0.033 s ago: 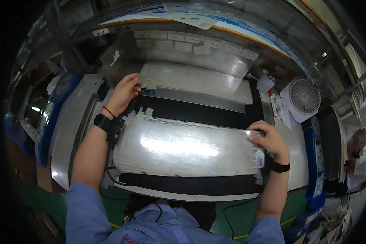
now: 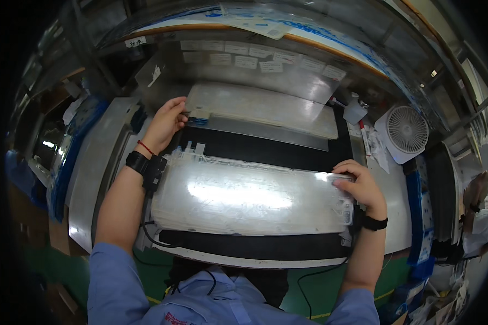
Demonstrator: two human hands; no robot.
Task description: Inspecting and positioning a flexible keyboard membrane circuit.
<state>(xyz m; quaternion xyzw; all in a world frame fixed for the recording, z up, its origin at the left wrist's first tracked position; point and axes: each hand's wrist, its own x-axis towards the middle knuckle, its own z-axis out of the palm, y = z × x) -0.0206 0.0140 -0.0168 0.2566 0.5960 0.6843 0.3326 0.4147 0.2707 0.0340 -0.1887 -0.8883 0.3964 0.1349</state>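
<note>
A stack of thin, flat silvery metal plates (image 2: 238, 214) lies on the black mat (image 2: 255, 149) close to me, with small pale tabs (image 2: 199, 149) along its far left edge. My right hand (image 2: 363, 188) grips the stack's far right corner, thumb on top and fingers curled over the edge. Beyond it rests another long metal plate (image 2: 265, 105), with a blue connector (image 2: 199, 121) at its left end. My left hand (image 2: 168, 123) is closed at that left end, beside the connector; what its fingertips pinch is too small to make out.
On the right are a white fan (image 2: 406, 130), a white bottle (image 2: 354, 112) and a red marker (image 2: 363, 130). More metal plates (image 2: 100, 157) stand at the left. Paper labels (image 2: 246, 62) line the metal back panel. Another person's arm (image 2: 473, 211) shows at the far right.
</note>
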